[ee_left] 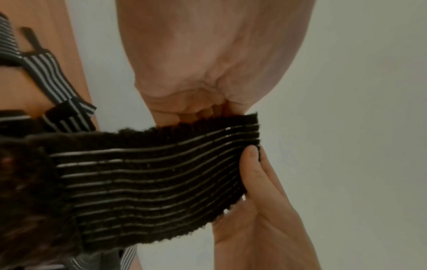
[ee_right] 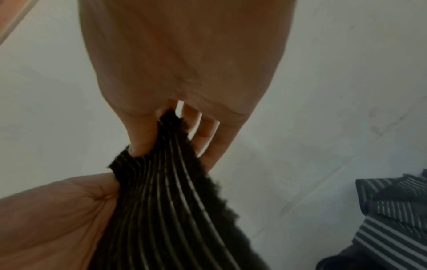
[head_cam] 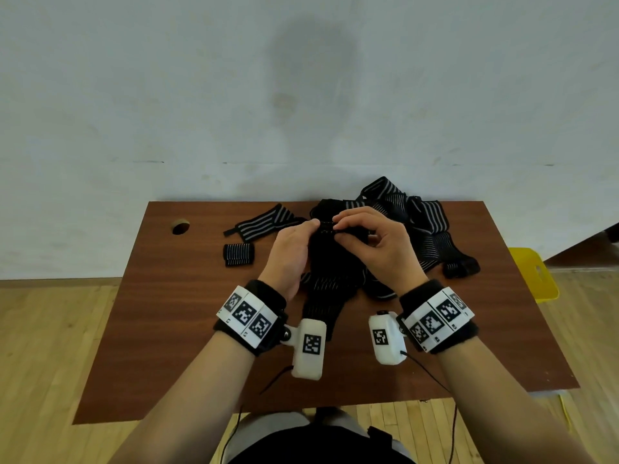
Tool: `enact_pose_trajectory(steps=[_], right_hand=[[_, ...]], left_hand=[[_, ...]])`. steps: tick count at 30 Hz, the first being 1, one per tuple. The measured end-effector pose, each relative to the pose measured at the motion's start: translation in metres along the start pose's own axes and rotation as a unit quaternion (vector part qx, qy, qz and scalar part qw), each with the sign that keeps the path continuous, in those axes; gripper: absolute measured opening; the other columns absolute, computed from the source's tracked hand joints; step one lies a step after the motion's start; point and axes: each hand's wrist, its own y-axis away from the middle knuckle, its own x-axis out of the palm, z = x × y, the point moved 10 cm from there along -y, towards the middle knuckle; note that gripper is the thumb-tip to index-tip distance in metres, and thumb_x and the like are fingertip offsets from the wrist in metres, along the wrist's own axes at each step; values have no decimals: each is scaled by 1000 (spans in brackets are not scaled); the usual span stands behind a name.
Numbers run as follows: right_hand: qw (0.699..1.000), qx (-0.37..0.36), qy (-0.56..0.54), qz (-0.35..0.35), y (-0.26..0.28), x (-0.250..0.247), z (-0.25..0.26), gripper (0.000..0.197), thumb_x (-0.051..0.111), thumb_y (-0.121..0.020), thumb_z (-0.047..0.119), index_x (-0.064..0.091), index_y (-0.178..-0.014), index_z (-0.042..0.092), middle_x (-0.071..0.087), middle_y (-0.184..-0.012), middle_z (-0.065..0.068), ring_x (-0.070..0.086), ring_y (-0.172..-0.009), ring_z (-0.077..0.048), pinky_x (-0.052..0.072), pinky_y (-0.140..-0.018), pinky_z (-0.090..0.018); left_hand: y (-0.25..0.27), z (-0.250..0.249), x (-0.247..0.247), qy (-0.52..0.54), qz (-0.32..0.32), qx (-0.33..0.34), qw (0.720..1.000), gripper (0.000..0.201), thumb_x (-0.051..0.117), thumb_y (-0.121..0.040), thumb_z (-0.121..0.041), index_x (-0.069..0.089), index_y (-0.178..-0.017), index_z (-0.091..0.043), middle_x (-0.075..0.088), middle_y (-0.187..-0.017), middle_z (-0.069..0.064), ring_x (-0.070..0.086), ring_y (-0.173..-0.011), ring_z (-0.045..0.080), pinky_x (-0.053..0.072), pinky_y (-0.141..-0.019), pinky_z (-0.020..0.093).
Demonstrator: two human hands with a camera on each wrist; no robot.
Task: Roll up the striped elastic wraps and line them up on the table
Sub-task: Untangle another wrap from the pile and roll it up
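Both hands pinch the top edge of one striped wrap (head_cam: 326,286), held above the table (head_cam: 187,313) at centre: left hand (head_cam: 291,252) at the 9 o'clock corner, right hand (head_cam: 378,242) at 3 o'clock. The wrap looks light, limp and stretchy, so gripping the end corners should start a tight roll. The unrolled pile (head_cam: 418,222) lies toward 1 o'clock, a finished roll (head_cam: 238,254) toward 10 o'clock.
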Motion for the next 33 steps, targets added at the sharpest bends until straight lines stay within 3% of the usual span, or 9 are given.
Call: enact_pose_trajectory(steps=[4, 10, 12, 17, 23, 29, 33], right_hand=[[999, 50, -8, -7, -5, -6, -11, 21, 76, -91, 12, 74, -100, 31, 73, -108, 8, 68, -107, -11, 59, -91, -37], [996, 85, -10, -11, -9, -10, -20, 15, 77, -90, 12, 77, -100, 23, 76, -100, 8, 71, -99, -8, 58, -90, -29], [995, 98, -8, -14, -10, -11, -23, 13, 78, -90, 12, 79, -100, 19, 77, -99, 6, 72, -98, -7, 58, -89, -27], [992, 126, 8, -22, -16, -11, -32, 10, 79, -88, 14, 79, -94, 23, 77, -95, 8, 72, -95, -6, 59, -91, -34], [987, 158, 5, -32, -22, -9, -45, 9, 80, -85, 19, 81, -91, 25, 78, -90, 8, 73, -92, -8, 59, -92, -42], [981, 190, -23, -20, -18, -6, -56, 10, 79, -85, 16, 83, -92, 23, 79, -92, 5, 75, -93, -11, 60, -92, -45], [979, 203, -9, -23, -13, -9, -62, 9, 80, -86, 18, 82, -91, 26, 78, -89, 7, 74, -91, -7, 61, -89, -41]], left_hand=[[-2, 1, 7, -33, 23, 28, 999, 35, 42, -109, -20, 74, -101, -7, 74, -86, 6, 72, -83, 16, 57, -70, 24], [-7, -3, 9, -52, 9, 63, 997, 35, 43, -106, -16, 74, -96, -6, 72, -88, 9, 69, -87, 20, 54, -78, 33], [-8, -1, 9, -46, 3, 67, 997, 35, 44, -106, -16, 74, -93, -4, 70, -88, 14, 66, -89, 27, 52, -80, 40], [-18, 2, 5, -64, -17, 89, 994, 44, 52, -96, -32, 66, -93, 9, 64, -89, 20, 58, -85, 34, 44, -77, 47], [-24, 3, 1, -55, -22, 93, 994, 32, 52, -99, -27, 76, -83, -12, 69, -85, 14, 62, -86, 31, 49, -75, 41], [-28, 14, -4, -53, -41, 71, 995, 44, 54, -95, -33, 66, -98, 10, 66, -93, 21, 61, -89, 33, 47, -81, 48], [-27, 17, -1, -68, -28, 59, 996, 42, 50, -102, -29, 67, -106, 9, 69, -106, 32, 65, -93, 34, 50, -85, 48]])
